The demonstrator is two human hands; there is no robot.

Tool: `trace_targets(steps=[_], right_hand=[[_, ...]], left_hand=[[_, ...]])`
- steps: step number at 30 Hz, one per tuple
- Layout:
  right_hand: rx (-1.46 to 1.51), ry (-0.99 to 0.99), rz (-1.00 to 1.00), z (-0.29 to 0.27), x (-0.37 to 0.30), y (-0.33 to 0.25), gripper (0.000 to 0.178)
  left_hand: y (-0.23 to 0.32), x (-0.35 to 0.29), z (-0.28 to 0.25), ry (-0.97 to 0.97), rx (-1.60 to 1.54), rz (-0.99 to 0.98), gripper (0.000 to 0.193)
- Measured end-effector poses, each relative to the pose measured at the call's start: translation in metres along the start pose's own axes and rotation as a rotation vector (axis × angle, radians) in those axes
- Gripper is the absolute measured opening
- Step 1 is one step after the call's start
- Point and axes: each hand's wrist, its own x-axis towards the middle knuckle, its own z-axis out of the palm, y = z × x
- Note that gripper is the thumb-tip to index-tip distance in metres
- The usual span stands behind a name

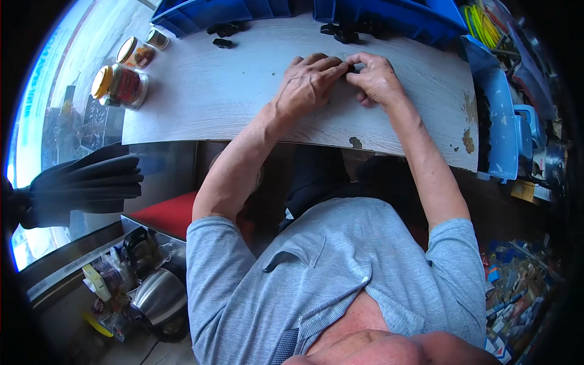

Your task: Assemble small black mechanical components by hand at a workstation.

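Over the far middle of the white tabletop (207,103), my two hands meet at a small black piece (351,69). Its exact kind is mostly hidden by my fingers. Thumb and forefinger of my right hand (378,79) pinch it from the right. My left hand (309,82) comes in from the left, its bent fingers closed against the same piece. Beyond my hands lies a cluster of small black parts (348,35). More black parts (223,43) lie farther left, in front of a blue bin (225,13).
A second blue bin (395,18) stands at the back right. Jars with yellow lids (125,85) line the table's left edge. Right of the table hangs a light blue container (496,115). A metal kettle (159,298) sits low at left, and a heap of mixed items (517,292) low at right.
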Motion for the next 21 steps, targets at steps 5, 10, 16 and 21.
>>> trace_targets(steps=[5,10,16,21], right_hand=[[-0.004,0.006,0.009,0.0,-0.001,0.0,0.033],[0.037,0.004,-0.031,0.002,-0.004,0.001,0.035],[0.238,0.048,0.03,-0.003,-0.011,-0.002,0.038],[0.484,0.118,0.071,-0.032,-0.006,0.021,0.039]], left_hand=[[0.01,-0.002,-0.004,-0.072,0.03,-0.045,0.054],[-0.053,-0.016,-0.015,0.417,0.16,-0.186,0.045],[-0.127,-0.038,-0.053,0.336,0.456,-0.604,0.024],[-0.112,-0.044,-0.046,0.234,0.404,-0.557,0.026]])
